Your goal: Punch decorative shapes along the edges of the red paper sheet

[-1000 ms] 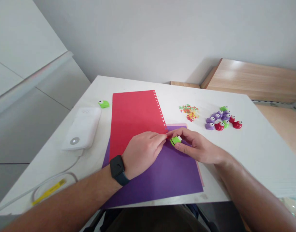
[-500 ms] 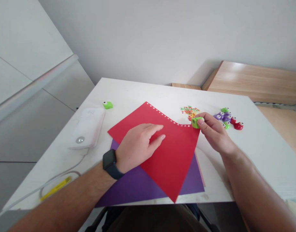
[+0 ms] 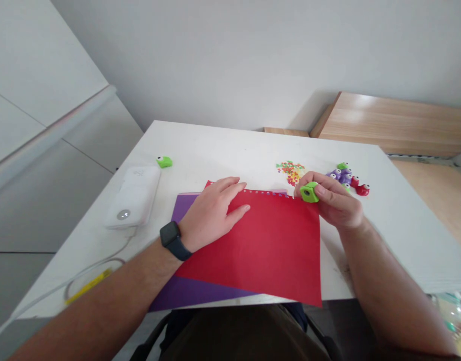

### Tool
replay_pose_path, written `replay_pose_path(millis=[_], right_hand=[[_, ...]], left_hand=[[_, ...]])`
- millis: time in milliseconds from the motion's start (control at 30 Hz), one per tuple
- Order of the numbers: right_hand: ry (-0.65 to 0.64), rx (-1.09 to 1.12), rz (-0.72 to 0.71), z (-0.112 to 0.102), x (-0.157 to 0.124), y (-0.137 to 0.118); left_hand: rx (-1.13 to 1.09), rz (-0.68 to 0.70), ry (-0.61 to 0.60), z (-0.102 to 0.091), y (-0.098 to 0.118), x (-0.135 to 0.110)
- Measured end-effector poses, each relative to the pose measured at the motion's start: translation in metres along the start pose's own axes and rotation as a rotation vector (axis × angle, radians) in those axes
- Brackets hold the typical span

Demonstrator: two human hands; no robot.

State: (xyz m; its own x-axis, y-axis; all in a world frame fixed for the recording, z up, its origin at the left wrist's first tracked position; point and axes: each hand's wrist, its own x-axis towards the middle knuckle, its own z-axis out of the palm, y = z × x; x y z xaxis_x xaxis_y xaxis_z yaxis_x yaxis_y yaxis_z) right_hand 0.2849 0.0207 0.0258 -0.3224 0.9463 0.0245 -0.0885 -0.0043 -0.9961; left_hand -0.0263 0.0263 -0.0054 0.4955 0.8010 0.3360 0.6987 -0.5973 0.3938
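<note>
My left hand (image 3: pixel 211 215) lies flat on a red paper sheet (image 3: pixel 275 250), fingers spread and holding nothing. A row of small punched holes runs along the sheet's far edge. My right hand (image 3: pixel 335 205) is shut on a green craft punch (image 3: pixel 309 192), which sits on that edge near the sheet's right corner. The red sheet lies over a purple paper sheet (image 3: pixel 200 293), which shows at the left and near side. A black smartwatch (image 3: pixel 171 240) is on my left wrist.
A white rounded device (image 3: pixel 133 196) with a cable lies left on the white table (image 3: pixel 223 145). Beyond it sits a small green punch (image 3: pixel 164 162). Coloured paper cut-outs (image 3: pixel 290 173) and several punches (image 3: pixel 345 176) lie far right. Wooden surfaces stand behind.
The red sheet has turned from a slant to square with the table and shifted nearer me. My right hand has moved right with the punch, and my left hand stays on the sheet.
</note>
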Motion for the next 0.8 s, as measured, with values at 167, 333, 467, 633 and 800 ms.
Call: replay_pose_path(millis=[167, 333, 467, 633, 800], right_hand=[[-0.111, 0.029, -0.029, 0.001, -0.003, -0.004], [-0.146, 0.063, -0.047, 0.002, -0.004, -0.004], [-0.114, 0.065, -0.063, 0.003, -0.004, -0.005], [-0.075, 0.071, -0.074, 0.004, -0.002, 0.000], [-0.078, 0.004, -0.081, 0.004, 0.002, 0.008]], left_hand=[[-0.040, 0.061, -0.068, 0.010, -0.003, 0.011], [-0.025, 0.081, -0.062, 0.020, 0.001, 0.022], [-0.032, 0.070, -0.101, 0.018, 0.000, 0.028], [-0.042, 0.051, -0.177, 0.002, -0.002, 0.031], [-0.068, 0.004, -0.201, -0.017, -0.001, 0.025]])
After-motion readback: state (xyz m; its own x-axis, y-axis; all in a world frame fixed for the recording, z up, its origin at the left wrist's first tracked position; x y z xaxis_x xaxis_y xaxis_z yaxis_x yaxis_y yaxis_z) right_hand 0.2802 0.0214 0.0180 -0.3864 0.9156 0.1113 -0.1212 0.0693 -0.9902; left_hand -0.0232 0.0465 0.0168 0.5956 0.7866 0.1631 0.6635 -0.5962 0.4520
